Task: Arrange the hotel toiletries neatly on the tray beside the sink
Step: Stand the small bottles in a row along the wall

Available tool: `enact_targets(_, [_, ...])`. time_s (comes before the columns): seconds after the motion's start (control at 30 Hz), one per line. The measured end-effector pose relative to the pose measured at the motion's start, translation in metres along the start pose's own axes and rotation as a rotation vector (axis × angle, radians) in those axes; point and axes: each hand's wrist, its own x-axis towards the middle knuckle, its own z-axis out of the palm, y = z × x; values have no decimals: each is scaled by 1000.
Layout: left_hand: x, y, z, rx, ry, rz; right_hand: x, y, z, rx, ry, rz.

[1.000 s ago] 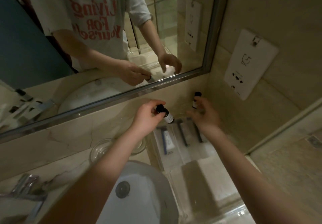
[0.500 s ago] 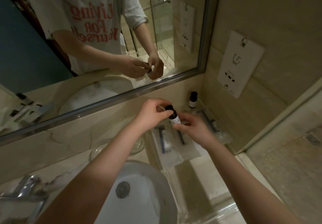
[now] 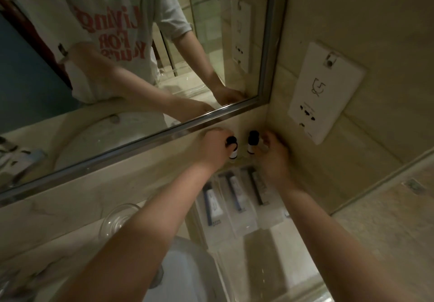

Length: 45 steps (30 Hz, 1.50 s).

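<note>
Two small bottles with black caps stand side by side at the back of the clear tray (image 3: 277, 250), in the corner under the mirror. My left hand (image 3: 212, 147) grips the left bottle (image 3: 232, 147) near its cap. My right hand (image 3: 272, 153) curls round the right bottle (image 3: 251, 143) from the right. In front of the bottles, several wrapped sachets lie in a row on the tray: one with a white tube (image 3: 212, 204), a second (image 3: 236, 191) and a dark-striped one (image 3: 257, 187).
The white sink basin (image 3: 185, 276) sits below my left forearm, with a clear glass dish (image 3: 117, 218) to its left. A tap (image 3: 25, 160) shows in the mirror at far left. A white socket plate (image 3: 325, 90) hangs on the right wall.
Both hands moved back toward the corner. The bottle held in front between both hands now stands beside the other one, and my right hand has shifted onto the right bottle.
</note>
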Motion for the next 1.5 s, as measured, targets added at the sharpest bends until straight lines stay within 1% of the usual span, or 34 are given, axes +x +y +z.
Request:
enact_targets(0.1, [4, -2, 10, 16, -20, 26, 13, -3, 7, 41, -28, 62])
enact_targets(0.2, [7, -2, 18, 3, -16, 47, 22, -5, 11, -85, -54, 59])
enact_targets(0.27, [9, -3, 21, 13, -17, 49, 26, -4, 12, -111, -71, 49])
enact_targets(0.43, [13, -5, 29, 1, -18, 50, 26, 0, 11, -47, -49, 74])
enact_targets(0.73, [8, -6, 29, -81, 19, 51, 16, 2, 5, -1, -21, 90])
enact_targets(0.9, [-4, -4, 19, -91, 17, -45, -16, -3, -8, 53, -4, -9])
enact_targets(0.97, [-17, -4, 9, -58, 13, -96, -30, -7, -11, 21, -7, -10])
enact_targets(1.07, [-47, -8, -5, -181, 30, -173, -55, -16, -11, 10, -5, -18])
enact_targets(1.1, [-59, -10, -10, -201, 53, -187, -67, -20, -11, 22, -4, -55])
enact_targets(1.2, [-101, -16, -32, -158, 141, -180, -105, -33, -9, -5, 9, -182])
enact_targets(1.27, [-131, -19, -47, -158, 194, -166, -131, -42, -4, 12, 1, -220])
enact_targets(1.4, [-197, -35, -75, -201, 286, -187, -189, -62, 15, 66, -68, -263])
enact_targets(1.5, [-251, -59, -92, -226, 346, -207, -234, -76, 41, 64, -174, -316])
